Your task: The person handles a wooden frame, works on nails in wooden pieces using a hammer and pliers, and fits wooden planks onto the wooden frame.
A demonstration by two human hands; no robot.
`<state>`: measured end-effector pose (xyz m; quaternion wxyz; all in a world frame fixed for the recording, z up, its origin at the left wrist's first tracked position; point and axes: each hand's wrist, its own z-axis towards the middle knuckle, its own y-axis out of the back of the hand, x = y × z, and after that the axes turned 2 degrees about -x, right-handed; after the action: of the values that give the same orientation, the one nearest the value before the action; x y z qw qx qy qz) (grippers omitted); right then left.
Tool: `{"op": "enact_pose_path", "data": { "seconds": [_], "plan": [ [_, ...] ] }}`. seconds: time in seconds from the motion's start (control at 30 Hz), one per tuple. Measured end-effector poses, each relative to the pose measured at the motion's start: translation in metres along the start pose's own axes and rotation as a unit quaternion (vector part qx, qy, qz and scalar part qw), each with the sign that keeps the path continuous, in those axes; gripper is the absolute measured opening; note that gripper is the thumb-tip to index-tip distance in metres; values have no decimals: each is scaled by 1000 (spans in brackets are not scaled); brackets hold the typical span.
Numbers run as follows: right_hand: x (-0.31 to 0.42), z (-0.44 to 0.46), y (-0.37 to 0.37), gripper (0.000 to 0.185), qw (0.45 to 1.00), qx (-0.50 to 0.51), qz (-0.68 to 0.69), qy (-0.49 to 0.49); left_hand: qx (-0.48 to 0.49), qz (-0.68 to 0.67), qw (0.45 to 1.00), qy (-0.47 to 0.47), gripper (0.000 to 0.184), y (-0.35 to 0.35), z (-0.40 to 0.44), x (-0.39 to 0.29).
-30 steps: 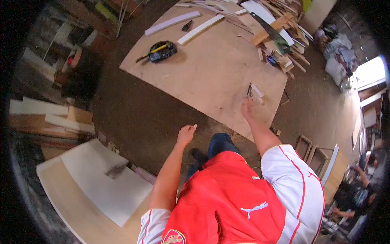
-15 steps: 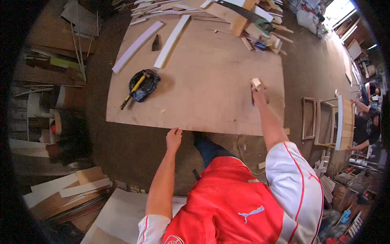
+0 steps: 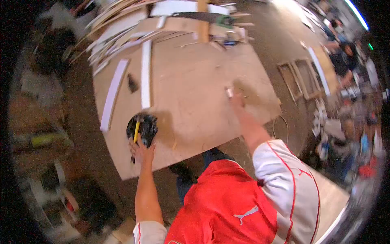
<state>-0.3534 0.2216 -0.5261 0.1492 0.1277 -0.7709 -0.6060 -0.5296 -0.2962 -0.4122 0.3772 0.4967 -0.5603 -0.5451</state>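
Observation:
My left hand reaches over the near left part of the wooden board, its fingers spread at the handle of a hammer with a yellow shaft. I cannot tell whether the fingertips touch the handle. The hammer lies across a black plastic bag. Further right, my right hand is closed around a small pale wooden block, low over the board. Motion blurs this hand, and its fingers are partly hidden.
A white strip and a pale lilac strip lie on the board's left, with a small dark piece between them. Scrap wood and a handsaw pile up at the far edge. Wooden frames and another person are at right.
My left hand has gone from the board's near edge to the hammer, and its fingers have spread. My right hand still holds the block. The view has turned, shifting the whole scene.

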Motion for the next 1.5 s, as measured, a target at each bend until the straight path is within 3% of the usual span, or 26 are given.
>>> {"op": "enact_pose_path", "data": {
  "seconds": [0.13, 0.23, 0.43, 0.53, 0.73, 0.8, 0.93, 1.03, 1.23, 1.33, 1.43, 1.5],
  "plan": [
    [56, -93, 32, 47, 997, 60, 37, -9, 47, 48, 997, -46, 97, 17, 45, 11],
    [81, -140, 18, 51, 984, 124, 112, -65, 89, 4, 992, -90, 95, -3, 67, 47],
    [154, -240, 16, 54, 981, 31, 170, -87, 105, -53, 986, -117, 82, 1, 87, 76],
    [181, -258, 3, 51, 983, -15, 147, -110, 149, -51, 979, -128, 74, 14, 102, 76],
    [199, -245, -25, 46, 987, 62, 130, -66, 201, -38, 963, -175, 46, -5, 136, 81],
    [215, -239, -33, 47, 988, 31, 138, -56, 242, -50, 951, -184, 40, -4, 147, 86],
    [268, -248, -6, 49, 981, -3, 190, -41, 222, -98, 940, -241, 36, -16, 161, 108],
    [299, -238, -16, 50, 976, 48, 206, -58, 171, -132, 933, -288, 35, -15, 168, 119],
    [353, -274, -33, 54, 961, 7, 275, -43, 104, -150, 924, -337, 31, -27, 205, 146],
    [376, -325, -41, 57, 973, -66, 219, -24, 107, -141, 942, -286, 33, 4, 209, 147],
    [399, -385, -66, 61, 980, -143, 137, 6, 124, -134, 931, -317, 36, 1, 220, 174],
    [422, -429, -71, 65, 980, -96, 175, -10, 179, -122, 921, -324, 45, 7, 221, 189]
  ]
}}
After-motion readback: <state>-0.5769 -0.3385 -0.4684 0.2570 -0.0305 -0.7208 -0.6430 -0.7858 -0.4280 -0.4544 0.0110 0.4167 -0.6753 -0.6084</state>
